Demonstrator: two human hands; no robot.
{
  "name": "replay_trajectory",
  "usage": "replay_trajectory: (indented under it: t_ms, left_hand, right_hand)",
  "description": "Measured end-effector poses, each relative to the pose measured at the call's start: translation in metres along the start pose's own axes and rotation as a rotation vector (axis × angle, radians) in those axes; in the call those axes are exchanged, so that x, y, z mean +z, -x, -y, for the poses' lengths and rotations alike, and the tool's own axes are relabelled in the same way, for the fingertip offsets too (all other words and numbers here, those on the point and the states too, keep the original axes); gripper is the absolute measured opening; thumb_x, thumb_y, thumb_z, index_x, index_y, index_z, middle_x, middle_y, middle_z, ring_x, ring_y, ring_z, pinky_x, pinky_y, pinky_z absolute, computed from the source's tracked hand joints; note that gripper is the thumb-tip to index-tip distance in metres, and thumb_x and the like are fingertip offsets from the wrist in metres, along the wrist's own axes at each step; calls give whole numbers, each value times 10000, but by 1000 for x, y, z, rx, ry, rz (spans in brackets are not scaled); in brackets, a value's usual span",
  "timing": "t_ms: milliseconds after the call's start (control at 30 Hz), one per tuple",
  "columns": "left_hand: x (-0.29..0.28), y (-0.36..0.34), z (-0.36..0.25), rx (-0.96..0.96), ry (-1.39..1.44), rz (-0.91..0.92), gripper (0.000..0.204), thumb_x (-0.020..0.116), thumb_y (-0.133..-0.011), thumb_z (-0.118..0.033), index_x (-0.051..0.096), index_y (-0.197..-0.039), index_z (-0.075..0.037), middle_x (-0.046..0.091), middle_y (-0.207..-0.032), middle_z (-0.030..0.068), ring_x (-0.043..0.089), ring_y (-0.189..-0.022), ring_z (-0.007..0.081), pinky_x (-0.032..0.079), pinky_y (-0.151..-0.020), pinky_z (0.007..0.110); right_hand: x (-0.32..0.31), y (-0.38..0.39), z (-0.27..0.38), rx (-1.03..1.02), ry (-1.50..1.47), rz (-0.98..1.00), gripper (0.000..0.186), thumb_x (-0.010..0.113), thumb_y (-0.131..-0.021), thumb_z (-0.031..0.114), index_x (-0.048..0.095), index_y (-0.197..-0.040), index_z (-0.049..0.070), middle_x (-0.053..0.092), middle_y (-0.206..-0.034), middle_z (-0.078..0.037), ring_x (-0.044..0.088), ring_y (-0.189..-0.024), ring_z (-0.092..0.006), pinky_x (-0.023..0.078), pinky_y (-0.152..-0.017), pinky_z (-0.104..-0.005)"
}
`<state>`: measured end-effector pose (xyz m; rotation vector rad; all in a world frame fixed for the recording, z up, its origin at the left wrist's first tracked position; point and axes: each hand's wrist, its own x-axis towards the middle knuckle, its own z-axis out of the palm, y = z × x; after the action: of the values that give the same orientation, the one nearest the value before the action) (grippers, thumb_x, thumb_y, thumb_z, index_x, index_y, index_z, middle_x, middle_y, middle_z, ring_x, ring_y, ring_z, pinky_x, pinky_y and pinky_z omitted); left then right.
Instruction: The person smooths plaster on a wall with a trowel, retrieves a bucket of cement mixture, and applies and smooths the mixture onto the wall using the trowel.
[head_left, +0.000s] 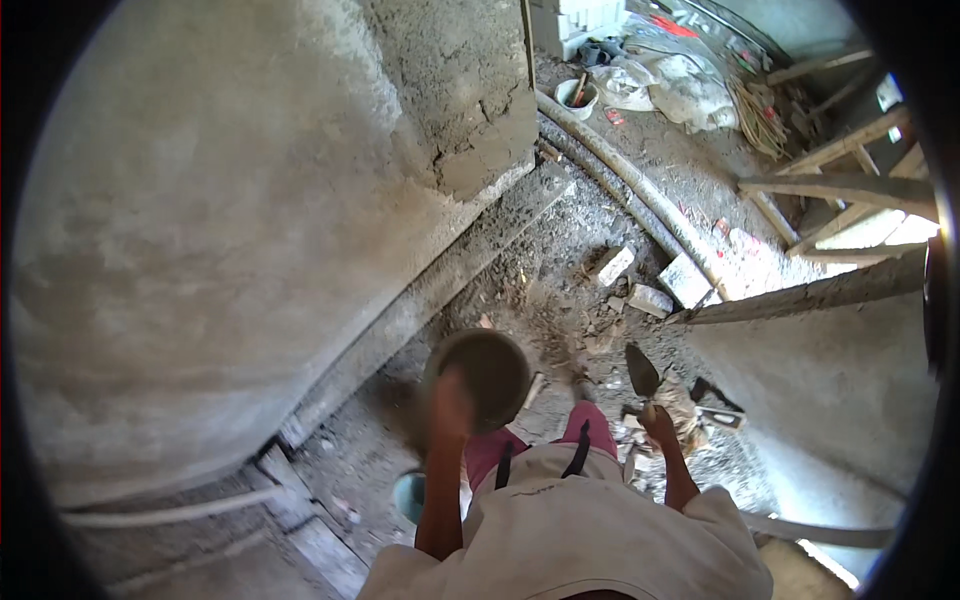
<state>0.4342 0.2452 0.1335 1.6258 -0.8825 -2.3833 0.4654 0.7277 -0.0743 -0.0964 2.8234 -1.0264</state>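
My left hand [452, 405], blurred by motion, is at the near left rim of a round dark bucket [497, 372] and grips it. The bucket is in front of my legs, and its inside looks dark grey-brown. Its left side is smeared too, so how my fingers lie on the rim is hard to see. On the right, my right hand [659, 425] is closed round the handle of a trowel [641, 371]. The trowel's pointed, mortar-coloured blade points away from me, apart from the bucket.
A plastered wall [220, 250] fills the left, with a concrete ledge [430, 300] along its foot. Broken bricks [612, 265] and rubble lie ahead. Long pipes [640, 185] cross the floor. A white bucket [577, 97] stands farther off; timber framing [840, 188] is at right. A light-blue bucket [409, 496] is beside me.
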Motion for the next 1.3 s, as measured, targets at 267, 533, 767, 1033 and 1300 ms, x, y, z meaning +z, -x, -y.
replay_trajectory:
  t_ms: [267,533,767,1033,1300]
  left_hand:
    - [46,-176,-43,-102,-776,241,249,642,-851,-297,671,-949,-69,344,-532,-59,322,-435,86,306,-417,263]
    - [40,-319,-59,-16,-1286,150,424,667,-760,-473,709,-921,-83,651,-873,66,516,-525,167,419,-491,333]
    - [37,-352,-59,-42,-1218,132,440,620,-811,-475,712,-935,-63,669,-853,42,540,-531,174,442,-514,331]
    - [13,-388,-98,-271,-935,-103,317,679,-833,-382,600,-859,-76,272,-476,-62,294,-400,88,398,-453,303]
    - [-10,-413,-157,-317,-757,-60,286,659,-854,-365,572,-857,-93,297,-481,-57,298,-393,88,393,-434,285]
  right_hand:
    - [135,178,181,1197,-1002,-402,297,676,-833,89,466,-1044,84,581,-694,-58,582,-525,-166,458,-405,-294]
    - [165,-67,333,662,-640,47,392,599,-912,193,486,-1244,18,606,-1048,-117,591,-909,-207,493,-791,-331]
    - [208,-350,444,697,-1289,179,429,519,-974,464,484,-1222,115,526,-739,-30,518,-527,-117,448,-441,-285]
    - [245,-491,508,918,-1529,285,402,495,-957,535,525,-1062,147,516,-688,-2,502,-507,-103,465,-435,-281]
    - [250,-533,553,733,-1299,482,408,470,-982,470,447,-1133,92,515,-716,-25,505,-496,-110,467,-421,-290]
